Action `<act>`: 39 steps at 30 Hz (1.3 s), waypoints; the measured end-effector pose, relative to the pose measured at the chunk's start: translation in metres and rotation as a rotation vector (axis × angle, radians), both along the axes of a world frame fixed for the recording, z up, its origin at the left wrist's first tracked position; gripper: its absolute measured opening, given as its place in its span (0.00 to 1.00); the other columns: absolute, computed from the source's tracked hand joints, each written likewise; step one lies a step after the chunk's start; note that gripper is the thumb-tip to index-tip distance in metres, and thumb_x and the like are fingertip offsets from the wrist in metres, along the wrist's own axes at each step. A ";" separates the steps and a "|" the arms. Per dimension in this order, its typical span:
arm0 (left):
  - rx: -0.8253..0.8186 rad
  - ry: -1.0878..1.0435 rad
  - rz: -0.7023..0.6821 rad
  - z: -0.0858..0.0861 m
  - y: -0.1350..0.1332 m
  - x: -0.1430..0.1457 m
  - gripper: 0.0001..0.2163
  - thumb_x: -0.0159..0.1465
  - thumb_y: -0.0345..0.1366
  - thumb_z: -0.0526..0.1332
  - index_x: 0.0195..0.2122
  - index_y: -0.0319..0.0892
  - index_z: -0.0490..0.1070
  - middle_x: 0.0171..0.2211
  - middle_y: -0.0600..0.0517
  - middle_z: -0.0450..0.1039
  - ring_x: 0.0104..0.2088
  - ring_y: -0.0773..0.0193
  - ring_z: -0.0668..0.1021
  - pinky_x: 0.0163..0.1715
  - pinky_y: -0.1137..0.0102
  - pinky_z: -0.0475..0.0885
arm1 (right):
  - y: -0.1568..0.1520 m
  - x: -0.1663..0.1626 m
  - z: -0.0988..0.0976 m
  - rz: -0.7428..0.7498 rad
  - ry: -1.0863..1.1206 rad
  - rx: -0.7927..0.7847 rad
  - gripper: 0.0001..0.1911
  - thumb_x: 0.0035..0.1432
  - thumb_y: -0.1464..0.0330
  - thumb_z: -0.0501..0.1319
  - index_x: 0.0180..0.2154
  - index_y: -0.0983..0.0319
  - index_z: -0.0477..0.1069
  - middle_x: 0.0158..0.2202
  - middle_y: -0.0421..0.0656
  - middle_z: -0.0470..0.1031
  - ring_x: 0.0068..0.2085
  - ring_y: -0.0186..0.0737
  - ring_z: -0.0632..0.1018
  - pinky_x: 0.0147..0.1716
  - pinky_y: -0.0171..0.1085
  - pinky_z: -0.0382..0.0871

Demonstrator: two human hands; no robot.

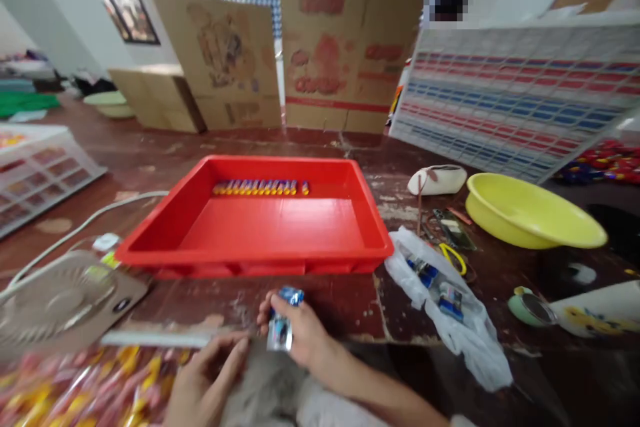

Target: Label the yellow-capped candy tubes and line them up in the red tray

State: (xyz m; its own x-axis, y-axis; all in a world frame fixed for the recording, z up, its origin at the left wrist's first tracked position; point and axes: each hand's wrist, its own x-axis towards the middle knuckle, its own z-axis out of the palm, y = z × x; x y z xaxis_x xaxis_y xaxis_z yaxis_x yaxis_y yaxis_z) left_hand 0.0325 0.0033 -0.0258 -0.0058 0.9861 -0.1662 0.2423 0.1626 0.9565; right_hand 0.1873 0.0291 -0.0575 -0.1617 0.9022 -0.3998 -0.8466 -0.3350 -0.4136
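Observation:
My right hand point(303, 330) grips a small shiny blue-and-silver packet point(280, 335), with the thumb across its middle. To its left, my left hand point(210, 373) is loosely curled, a gap showing between thumb and fingers and no object visible in it. Beyond both hands lies a red plastic tray point(280, 257). A row of small blue tubes with yellow ends point(255, 187) lines its far side, one standing slightly apart at the right. Beneath the left hand is a blurred heap of pink and yellow wrapped pieces point(100, 387).
Right of the tray, a clear plastic bag point(465, 340) holds blue packets, near yellow-handled scissors point(454, 259) and a yellow basin point(530, 213). A beige fan point(65, 300) lies at left. Cardboard sheets point(350, 60) and a white crate point(515, 93) stand behind. A person's pixelated head shows above the crate.

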 end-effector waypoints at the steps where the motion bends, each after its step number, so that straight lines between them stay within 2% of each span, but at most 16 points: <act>1: -0.023 -0.007 -0.030 -0.001 -0.006 0.000 0.20 0.51 0.56 0.69 0.33 0.44 0.79 0.25 0.51 0.77 0.24 0.60 0.76 0.23 0.71 0.74 | -0.003 -0.004 0.002 0.018 -0.044 0.024 0.21 0.38 0.61 0.77 0.31 0.64 0.75 0.27 0.40 0.77 0.26 0.34 0.75 0.27 0.33 0.68; 5: -0.053 -0.013 -0.093 -0.004 -0.015 0.000 0.17 0.54 0.53 0.68 0.33 0.42 0.77 0.27 0.50 0.77 0.25 0.60 0.76 0.23 0.70 0.73 | -0.011 -0.020 0.005 0.061 -0.196 0.070 0.18 0.43 0.57 0.75 0.28 0.63 0.75 0.27 0.38 0.76 0.27 0.34 0.74 0.29 0.33 0.67; 9: 0.005 0.012 -0.059 -0.012 -0.019 0.000 0.13 0.54 0.46 0.70 0.32 0.43 0.74 0.28 0.51 0.76 0.27 0.61 0.76 0.27 0.71 0.71 | -0.016 -0.029 0.005 0.067 -0.258 0.071 0.18 0.44 0.56 0.74 0.28 0.61 0.75 0.26 0.37 0.74 0.31 0.37 0.74 0.31 0.34 0.67; 12: 0.009 -0.011 -0.029 -0.018 -0.019 0.000 0.12 0.53 0.43 0.71 0.30 0.43 0.73 0.26 0.53 0.74 0.26 0.63 0.74 0.26 0.72 0.68 | -0.017 -0.032 0.003 0.085 -0.249 0.069 0.17 0.45 0.56 0.74 0.29 0.61 0.74 0.26 0.37 0.73 0.32 0.38 0.75 0.32 0.34 0.67; 15: -0.047 -0.060 -0.054 -0.022 -0.016 -0.003 0.12 0.55 0.45 0.68 0.26 0.42 0.72 0.20 0.56 0.69 0.21 0.65 0.69 0.22 0.73 0.65 | -0.016 -0.033 0.001 0.092 -0.215 0.065 0.18 0.45 0.56 0.74 0.29 0.61 0.73 0.27 0.38 0.74 0.33 0.38 0.76 0.31 0.35 0.67; 20: -0.080 -0.021 -0.111 -0.022 -0.011 -0.012 0.14 0.58 0.48 0.65 0.27 0.42 0.76 0.18 0.55 0.68 0.20 0.64 0.70 0.21 0.72 0.65 | -0.019 -0.029 0.001 0.144 -0.186 0.025 0.21 0.43 0.59 0.76 0.36 0.61 0.75 0.27 0.37 0.76 0.30 0.38 0.76 0.30 0.35 0.68; 26: -0.079 0.113 -0.138 -0.011 -0.004 -0.019 0.16 0.56 0.50 0.64 0.26 0.42 0.79 0.17 0.54 0.70 0.18 0.66 0.68 0.19 0.73 0.61 | -0.025 -0.028 -0.001 0.237 -0.289 0.054 0.18 0.40 0.64 0.77 0.32 0.65 0.77 0.28 0.39 0.78 0.29 0.34 0.75 0.32 0.34 0.70; 28: -0.131 0.059 -0.153 -0.007 -0.003 -0.021 0.16 0.56 0.51 0.65 0.24 0.42 0.77 0.15 0.55 0.68 0.16 0.67 0.66 0.17 0.74 0.60 | -0.026 -0.028 -0.003 0.253 -0.288 0.047 0.19 0.40 0.63 0.77 0.33 0.65 0.77 0.29 0.40 0.78 0.28 0.34 0.75 0.30 0.34 0.71; 31: -0.202 -0.074 -0.156 -0.004 -0.002 -0.026 0.17 0.56 0.53 0.65 0.23 0.43 0.72 0.15 0.58 0.65 0.14 0.69 0.64 0.16 0.75 0.60 | -0.028 -0.026 -0.006 0.250 -0.324 0.008 0.22 0.40 0.58 0.77 0.35 0.64 0.76 0.29 0.39 0.77 0.26 0.34 0.74 0.20 0.31 0.68; 33: -0.216 -0.133 -0.144 -0.002 -0.003 -0.031 0.18 0.56 0.53 0.66 0.22 0.43 0.69 0.15 0.59 0.64 0.15 0.70 0.64 0.16 0.75 0.60 | -0.027 -0.025 -0.007 0.241 -0.332 -0.032 0.22 0.41 0.56 0.76 0.33 0.63 0.75 0.28 0.39 0.76 0.25 0.33 0.73 0.16 0.28 0.62; 35: -0.245 -0.180 -0.147 0.001 -0.005 -0.038 0.19 0.55 0.52 0.67 0.22 0.43 0.67 0.15 0.59 0.63 0.15 0.70 0.65 0.16 0.75 0.61 | -0.024 -0.025 -0.007 0.211 -0.272 -0.084 0.22 0.42 0.56 0.76 0.29 0.63 0.72 0.25 0.39 0.75 0.24 0.32 0.72 0.15 0.26 0.60; 37: -0.312 -0.259 -0.219 0.003 -0.010 -0.043 0.18 0.55 0.51 0.68 0.23 0.43 0.68 0.17 0.58 0.66 0.17 0.68 0.68 0.19 0.74 0.63 | -0.020 -0.025 -0.006 0.162 -0.166 -0.135 0.21 0.43 0.56 0.76 0.27 0.63 0.70 0.24 0.38 0.73 0.23 0.30 0.72 0.17 0.26 0.63; 39: -0.362 -0.345 -0.362 0.004 -0.016 -0.045 0.16 0.56 0.50 0.68 0.26 0.42 0.72 0.22 0.53 0.73 0.23 0.64 0.73 0.26 0.71 0.68 | -0.016 -0.026 -0.005 0.132 -0.068 -0.166 0.20 0.45 0.58 0.76 0.28 0.63 0.70 0.24 0.37 0.73 0.23 0.30 0.72 0.19 0.27 0.67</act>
